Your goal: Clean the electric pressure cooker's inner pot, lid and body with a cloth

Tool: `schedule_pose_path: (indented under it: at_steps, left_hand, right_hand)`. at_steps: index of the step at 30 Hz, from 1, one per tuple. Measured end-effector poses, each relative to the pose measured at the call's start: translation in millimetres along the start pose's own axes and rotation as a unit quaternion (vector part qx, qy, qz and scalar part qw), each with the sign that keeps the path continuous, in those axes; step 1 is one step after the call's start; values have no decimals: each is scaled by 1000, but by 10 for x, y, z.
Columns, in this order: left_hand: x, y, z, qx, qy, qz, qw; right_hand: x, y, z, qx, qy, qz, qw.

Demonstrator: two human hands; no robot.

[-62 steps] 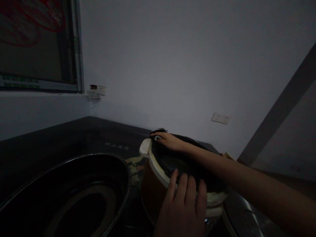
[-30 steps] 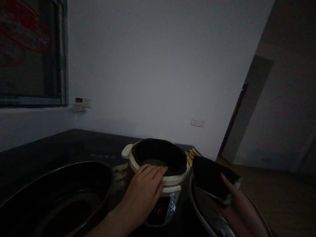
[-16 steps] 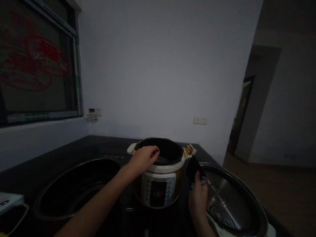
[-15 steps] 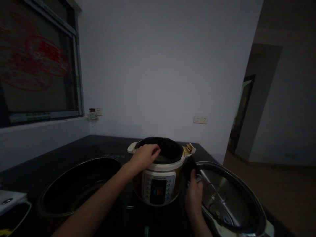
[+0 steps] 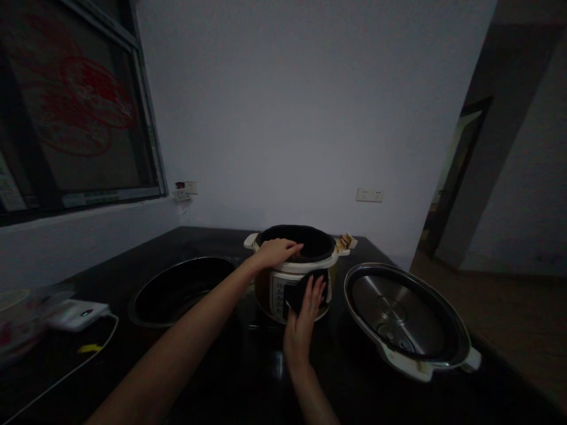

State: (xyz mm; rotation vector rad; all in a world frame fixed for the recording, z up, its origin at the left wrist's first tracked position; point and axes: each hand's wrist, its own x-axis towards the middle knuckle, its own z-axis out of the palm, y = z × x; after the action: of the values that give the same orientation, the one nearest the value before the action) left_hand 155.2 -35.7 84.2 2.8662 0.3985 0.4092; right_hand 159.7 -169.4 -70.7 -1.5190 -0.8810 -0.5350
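An electric pressure cooker (image 5: 274, 288) with a cream rim and a dark open top stands on the black counter (image 5: 212, 378). My left hand (image 5: 277, 252) rests on its near left rim, fingers curled over the edge. My right hand (image 5: 303, 321) presses a dark cloth (image 5: 302, 291) flat against the cooker's front control panel, fingers stretched over the cloth.
The cooker's upturned lid (image 5: 405, 316) lies to the right. A wide black inner pot (image 5: 181, 289) sits to the left. A white device with a cable (image 5: 77, 314) lies at the far left. A window (image 5: 71, 112) and wall sockets (image 5: 370, 195) are behind; a doorway (image 5: 456, 177) opens right.
My right hand has brought the cloth from the cooker's right side, beside the lid, onto its front panel. The left hand stays on the rim. The view has pulled back.
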Motion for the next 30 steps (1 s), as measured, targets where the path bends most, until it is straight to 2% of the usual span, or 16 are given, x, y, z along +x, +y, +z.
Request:
schedule_pose_path:
  at_steps: [2, 6, 8, 10, 12, 14, 16, 17, 21, 25, 27, 30]
  left_hand:
    - [21, -1, -18, -6, -24, 2, 1000]
    - [40, 10, -68, -4, -69, 0, 998]
    - [40, 22, -87, 6, -80, -9, 997]
    - [39, 37, -99, 14, -90, -19, 996]
    - [39, 53, -109, 19, -103, -25, 994]
    - [41, 68, -120, 22, -118, -30, 992]
    - [44, 78, -129, 25, -131, -31, 991]
    - [46, 81, -133, 26, -135, -30, 990]
    - [56, 69, -128, 35, -139, -23, 989]
    - [73, 44, -106, 36, -137, -22, 990]
    - [77, 40, -100, 35, -136, -22, 990]
    - [72, 46, -103, 34, -135, -21, 990]
  right_hand:
    - [145, 60, -43, -16, 3, -16, 1000]
    - [354, 193, -78, -32, 57, 9, 998]
    - [319, 207, -60, -52, 40, -12, 998]
    - [222, 189, -30, -113, -8, -75, 991]
    - [140, 161, 13, -198, -83, -189, 958]
    - [132, 133, 70, -245, -155, -306, 907]
    - [203, 101, 134, -247, -204, -385, 866]
    - [256, 81, 161, -242, -216, -406, 854]
    - [439, -10, 196, -242, -228, -427, 841]
    - [444, -11, 139, -257, -241, -417, 838]
    - [408, 59, 88, -255, -267, -434, 822]
    - [357, 225, -27, -234, -328, -486, 776]
